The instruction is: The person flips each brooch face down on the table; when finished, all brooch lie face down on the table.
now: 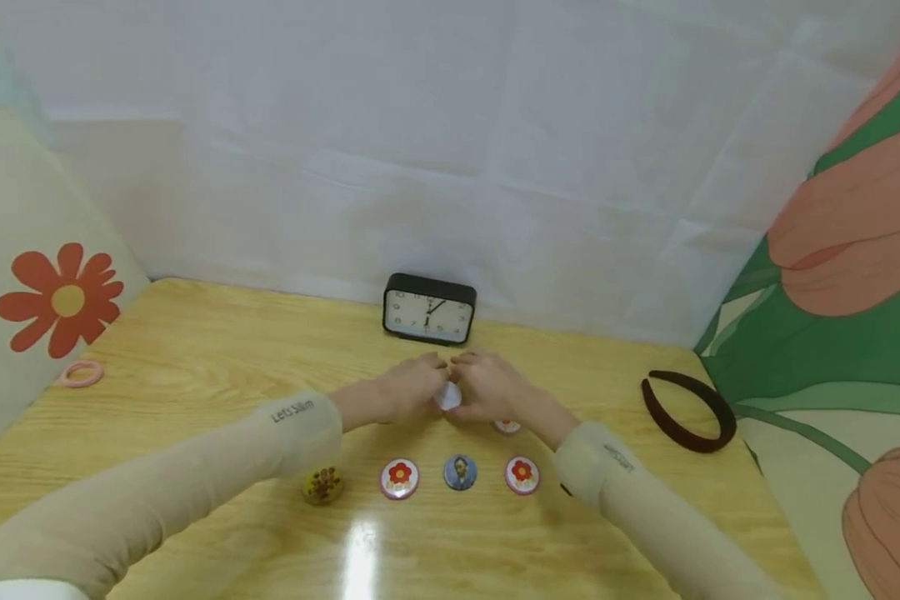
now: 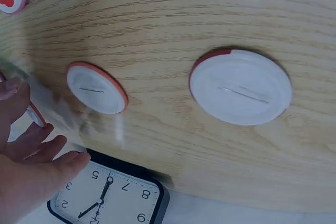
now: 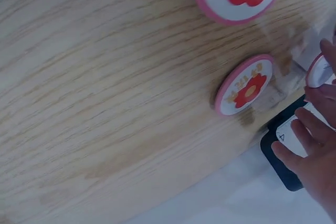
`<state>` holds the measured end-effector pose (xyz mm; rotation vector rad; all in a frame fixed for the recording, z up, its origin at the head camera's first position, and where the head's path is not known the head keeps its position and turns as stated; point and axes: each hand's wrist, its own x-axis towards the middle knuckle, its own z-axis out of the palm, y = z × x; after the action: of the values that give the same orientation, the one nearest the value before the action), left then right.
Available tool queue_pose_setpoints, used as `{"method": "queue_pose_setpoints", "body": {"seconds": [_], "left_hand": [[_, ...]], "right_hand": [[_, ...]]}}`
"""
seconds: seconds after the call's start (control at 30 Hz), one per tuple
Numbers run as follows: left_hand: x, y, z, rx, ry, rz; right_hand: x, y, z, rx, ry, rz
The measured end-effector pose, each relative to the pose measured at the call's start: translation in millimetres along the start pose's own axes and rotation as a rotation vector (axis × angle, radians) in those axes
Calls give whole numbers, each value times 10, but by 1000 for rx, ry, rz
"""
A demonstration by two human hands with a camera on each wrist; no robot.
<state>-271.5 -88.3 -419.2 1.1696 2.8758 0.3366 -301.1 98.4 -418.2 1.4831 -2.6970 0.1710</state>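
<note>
Both my hands meet in front of the clock and pinch one round pin badge (image 1: 447, 396) between them, its white side showing in the head view. My left hand (image 1: 414, 387) holds its left side; in the left wrist view the badge's rim (image 2: 37, 115) sits between thumb and fingertip. My right hand (image 1: 491, 387) grips the other side, with thumb and index finger at the badge (image 3: 320, 72) and the other fingers spread. Two badges lie pin-side up by the left hand, an orange-rimmed badge (image 2: 97, 88) and a larger-looking badge (image 2: 240, 87). Beside the right hand lies a flower badge (image 3: 245, 85).
Nearer me is a row: a yellow badge (image 1: 322, 484), a flower badge (image 1: 399, 478), a blue portrait badge (image 1: 460, 472) and another flower badge (image 1: 522, 475). A black clock (image 1: 429, 309) stands behind the hands. A dark headband (image 1: 688, 412) lies right, a pink ring (image 1: 82, 373) far left.
</note>
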Motion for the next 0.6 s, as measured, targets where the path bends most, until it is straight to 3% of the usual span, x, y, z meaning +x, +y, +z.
{"method": "queue_pose_setpoints", "body": {"seconds": [0.23, 0.6], "left_hand": [[-70, -38, 64, -1, 21, 67], [-103, -9, 131, -33, -18, 11]], "right_hand": [[47, -45, 60, 40, -88, 78], [-10, -91, 114, 60, -94, 127]]}}
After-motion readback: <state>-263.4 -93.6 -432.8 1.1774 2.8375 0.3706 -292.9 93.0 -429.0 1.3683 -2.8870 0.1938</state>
